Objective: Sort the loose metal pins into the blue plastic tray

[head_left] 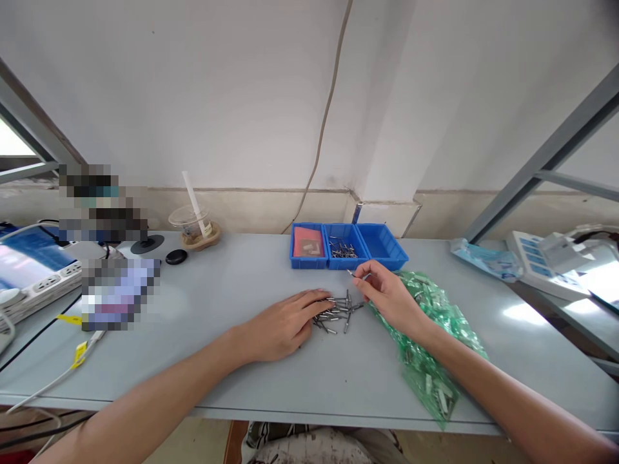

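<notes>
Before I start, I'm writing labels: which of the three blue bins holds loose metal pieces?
The middle bin: slim metal pieces lie jumbled inside. The left bin holds a reddish item; the right bin shows blue plastic inside.

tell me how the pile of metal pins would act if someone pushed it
The pile of metal pins would likely scatter, as the pins lie loose at crossing angles by the left hand. Each may roll a little, being slim and rod-like on a flat table. They also look stiff, since their shiny shafts appear straight.
</notes>
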The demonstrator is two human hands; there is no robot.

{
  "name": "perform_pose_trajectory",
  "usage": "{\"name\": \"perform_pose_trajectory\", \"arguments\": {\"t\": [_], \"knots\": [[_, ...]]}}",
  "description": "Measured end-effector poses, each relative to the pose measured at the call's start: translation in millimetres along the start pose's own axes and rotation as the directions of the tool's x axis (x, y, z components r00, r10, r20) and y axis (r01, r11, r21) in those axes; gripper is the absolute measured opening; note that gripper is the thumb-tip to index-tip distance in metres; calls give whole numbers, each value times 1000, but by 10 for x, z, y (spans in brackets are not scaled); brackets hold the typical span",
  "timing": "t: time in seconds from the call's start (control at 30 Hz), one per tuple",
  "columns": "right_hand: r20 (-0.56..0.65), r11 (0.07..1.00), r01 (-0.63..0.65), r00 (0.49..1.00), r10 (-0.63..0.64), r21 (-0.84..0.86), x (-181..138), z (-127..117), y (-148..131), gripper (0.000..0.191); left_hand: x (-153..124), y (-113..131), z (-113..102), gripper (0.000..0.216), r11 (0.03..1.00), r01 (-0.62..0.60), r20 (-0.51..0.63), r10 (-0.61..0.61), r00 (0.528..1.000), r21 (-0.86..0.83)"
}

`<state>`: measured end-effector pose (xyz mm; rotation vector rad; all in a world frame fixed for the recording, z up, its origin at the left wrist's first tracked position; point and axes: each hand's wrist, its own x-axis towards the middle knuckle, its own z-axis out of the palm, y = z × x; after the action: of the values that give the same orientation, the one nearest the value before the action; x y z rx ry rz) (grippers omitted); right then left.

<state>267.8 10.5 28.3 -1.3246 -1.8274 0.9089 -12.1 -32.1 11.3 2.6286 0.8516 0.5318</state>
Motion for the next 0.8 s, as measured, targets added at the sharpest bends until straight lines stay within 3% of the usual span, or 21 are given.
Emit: {"name": "perform_pose_trajectory", "arguments": {"t": [0.17, 0.53, 0.8], "knots": [[-5, 1000, 14, 1000, -14, -10, 3, 1, 5, 27, 2, 15, -6, 64, 1000, 8, -6, -8, 1000, -7], [58, 989, -13, 998, 4, 145, -32, -20, -104, 32, -1, 58, -59, 62, 999, 35, 29, -34, 999, -13], [114, 896, -103, 992, 59, 431, -36, -36, -142, 34, 15, 2, -7, 54, 999, 32, 16, -32, 999, -16]]}}
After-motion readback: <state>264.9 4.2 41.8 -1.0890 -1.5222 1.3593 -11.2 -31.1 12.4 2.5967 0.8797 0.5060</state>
